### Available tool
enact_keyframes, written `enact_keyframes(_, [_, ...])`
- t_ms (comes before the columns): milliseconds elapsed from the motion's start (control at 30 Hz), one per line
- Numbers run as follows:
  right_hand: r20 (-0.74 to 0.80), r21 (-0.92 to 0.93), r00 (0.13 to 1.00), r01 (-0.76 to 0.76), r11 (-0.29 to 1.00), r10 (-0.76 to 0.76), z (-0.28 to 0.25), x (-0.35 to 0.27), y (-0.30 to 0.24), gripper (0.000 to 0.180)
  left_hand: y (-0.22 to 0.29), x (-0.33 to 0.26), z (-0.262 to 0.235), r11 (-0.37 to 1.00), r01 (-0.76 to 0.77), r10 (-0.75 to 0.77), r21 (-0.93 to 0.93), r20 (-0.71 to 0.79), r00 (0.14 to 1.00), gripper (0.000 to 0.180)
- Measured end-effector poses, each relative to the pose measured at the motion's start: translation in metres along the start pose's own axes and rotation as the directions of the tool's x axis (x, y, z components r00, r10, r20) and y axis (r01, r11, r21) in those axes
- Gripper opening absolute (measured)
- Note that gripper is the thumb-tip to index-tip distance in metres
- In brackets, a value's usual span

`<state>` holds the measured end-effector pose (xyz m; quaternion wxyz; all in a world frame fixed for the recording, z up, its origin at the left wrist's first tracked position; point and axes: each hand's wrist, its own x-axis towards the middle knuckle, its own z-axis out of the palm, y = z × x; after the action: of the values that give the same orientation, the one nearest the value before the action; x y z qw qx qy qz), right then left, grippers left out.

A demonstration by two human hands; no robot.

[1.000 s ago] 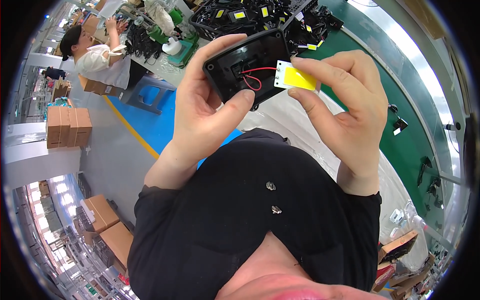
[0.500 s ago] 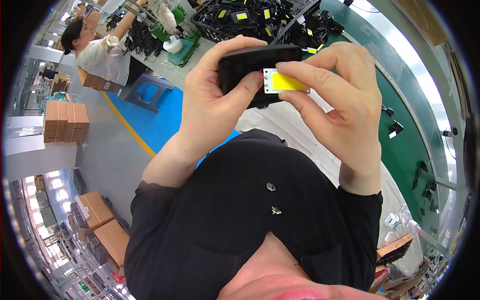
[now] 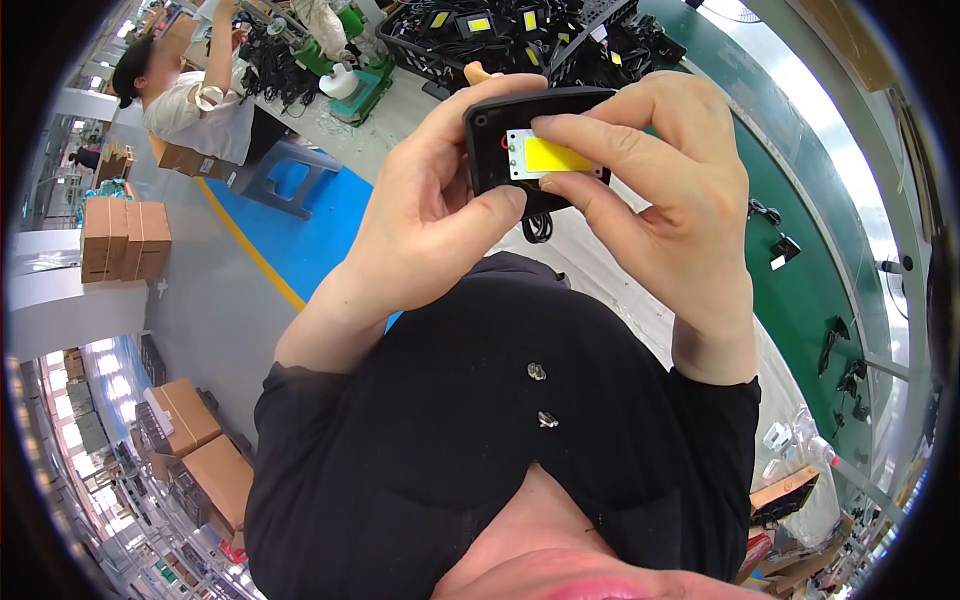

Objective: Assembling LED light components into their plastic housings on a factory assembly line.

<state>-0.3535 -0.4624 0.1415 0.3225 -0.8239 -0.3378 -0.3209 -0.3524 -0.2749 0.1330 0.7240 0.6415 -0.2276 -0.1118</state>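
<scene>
In front of my chest, my left hand (image 3: 425, 210) grips a black plastic housing (image 3: 488, 122), its thumb along the near edge. My right hand (image 3: 665, 185) pinches a small white LED board (image 3: 516, 160) with a yellow panel (image 3: 555, 155) between thumb and forefinger. The board lies over the hollow of the housing; whether it touches the bottom is hidden. A bit of red wire shows at the board's left end. A black cable (image 3: 538, 229) hangs below the housing.
Beyond my hands, a black crate (image 3: 400, 45) holds several cabled LED units. A green hand press (image 3: 360, 95) stands left of it. A co-worker (image 3: 200, 110) is at the far left near a blue-grey stool (image 3: 280, 185). Small cabled parts (image 3: 785, 252) lie on the green bench at right.
The LED board has moved left and into the housing's opening. My left thumb has come off the wire end onto the housing's near edge. The housing has turned to face me more.
</scene>
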Motion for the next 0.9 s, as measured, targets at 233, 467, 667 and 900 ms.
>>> enact_keyframes(233, [-0.001, 0.022, 0.999, 0.043, 0.999, -0.043, 0.0018, -0.003, 0.002, 0.033, 0.0029, -0.0014, 0.0061, 1.0, 0.025, -0.025, -0.008, -0.013, 1.0, 0.058])
enact_keyframes(467, [-0.031, -0.04, 0.999, 0.028, 0.999, -0.029, 0.0001, -0.0048, 0.002, 0.033, 0.0049, -0.0042, 0.0048, 0.999, 0.039, -0.039, -0.022, 0.035, 0.999, 0.055])
enact_keyframes(667, [0.014, 0.043, 1.0, 0.012, 0.999, -0.012, -0.0029, -0.0071, -0.0011, 0.035, 0.0069, -0.007, 0.007, 0.998, 0.056, -0.054, -0.022, 0.046, 0.997, 0.056])
enact_keyframes(900, [0.033, 0.043, 0.999, -0.019, 0.999, 0.017, -0.0061, -0.0099, -0.0028, 0.034, 0.0068, -0.009, 0.0105, 0.999, 0.044, -0.042, -0.019, 0.052, 0.998, 0.057])
